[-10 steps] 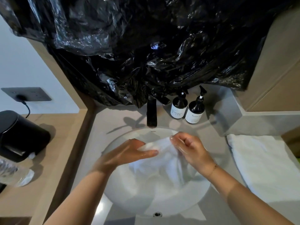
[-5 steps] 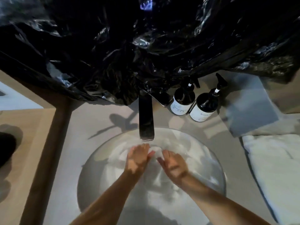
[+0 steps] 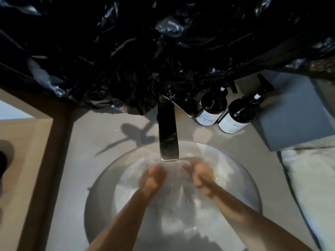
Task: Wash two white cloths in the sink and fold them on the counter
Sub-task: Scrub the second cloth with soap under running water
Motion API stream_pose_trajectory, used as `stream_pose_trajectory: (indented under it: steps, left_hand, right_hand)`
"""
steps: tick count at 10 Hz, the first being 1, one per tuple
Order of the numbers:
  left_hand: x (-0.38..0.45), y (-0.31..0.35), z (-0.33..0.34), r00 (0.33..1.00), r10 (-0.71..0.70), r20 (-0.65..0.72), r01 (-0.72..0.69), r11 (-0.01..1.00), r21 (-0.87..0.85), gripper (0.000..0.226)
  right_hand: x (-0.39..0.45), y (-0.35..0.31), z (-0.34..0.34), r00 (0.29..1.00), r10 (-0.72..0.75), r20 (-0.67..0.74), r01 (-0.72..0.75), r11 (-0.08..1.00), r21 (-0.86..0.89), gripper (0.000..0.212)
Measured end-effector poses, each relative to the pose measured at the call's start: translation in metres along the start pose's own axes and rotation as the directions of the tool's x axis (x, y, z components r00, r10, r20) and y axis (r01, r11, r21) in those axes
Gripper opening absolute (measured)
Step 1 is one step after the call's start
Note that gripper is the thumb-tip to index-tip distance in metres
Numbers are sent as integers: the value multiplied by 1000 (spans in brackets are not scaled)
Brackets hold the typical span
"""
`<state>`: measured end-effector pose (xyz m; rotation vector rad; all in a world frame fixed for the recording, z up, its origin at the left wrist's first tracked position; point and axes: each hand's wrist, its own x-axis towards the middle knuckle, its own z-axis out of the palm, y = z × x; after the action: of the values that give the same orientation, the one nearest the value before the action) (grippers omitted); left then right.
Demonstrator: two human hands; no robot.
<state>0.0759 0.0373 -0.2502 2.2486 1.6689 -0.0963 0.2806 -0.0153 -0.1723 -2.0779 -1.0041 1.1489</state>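
A wet white cloth (image 3: 178, 205) lies bunched in the round white sink (image 3: 101, 180), below the dark flat faucet spout (image 3: 167, 136). My left hand (image 3: 152, 178) and my right hand (image 3: 201, 176) are both down in the basin just under the spout, a short gap between them. Both are blurred by motion, and their fingers look curled into the cloth. Small water drops show around the hands. A second white cloth (image 3: 311, 192) lies spread on the counter to the right of the sink.
Two dark pump bottles (image 3: 213, 109) (image 3: 239, 116) stand behind the sink at the right. A grey block (image 3: 293, 113) sits beside them. Crumpled black plastic sheeting (image 3: 145, 51) hangs over the wall above the faucet. A wooden ledge (image 3: 21, 160) runs along the left.
The view has closed in on the sink. Both hands moved from holding the cloth up to working it low in the basin under the spout, and now blur with fast motion.
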Motion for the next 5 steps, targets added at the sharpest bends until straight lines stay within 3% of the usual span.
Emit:
stream_pose_trajectory:
  steps: [1, 2, 3, 4, 5]
  left_hand:
    - [-3, 38, -99, 940, -39, 339, 279, 662, -696, 25]
    - [-23, 61, -135, 971, 22, 239, 205, 442, -873, 41]
    - [-54, 94, -160, 978, -8, 210, 198, 365, -910, 40]
    - [-68, 123, -149, 948, -242, 206, 282, 345, -895, 44]
    - [-67, 124, -141, 893, -393, 221, 342, 273, -899, 44]
  right_hand:
    - [-9, -33, -27, 998, 35, 50, -42, 986, 160, 29]
    - [-38, -63, -36, 999, -53, -13, 55, 964, 262, 48]
    - [-57, -83, -27, 997, 51, -63, -18, 902, 432, 51]
    - [-75, -98, -5, 977, 170, -126, -99, 893, 439, 52]
    - [-93, -88, 18, 986, 82, -144, -56, 982, 179, 49]
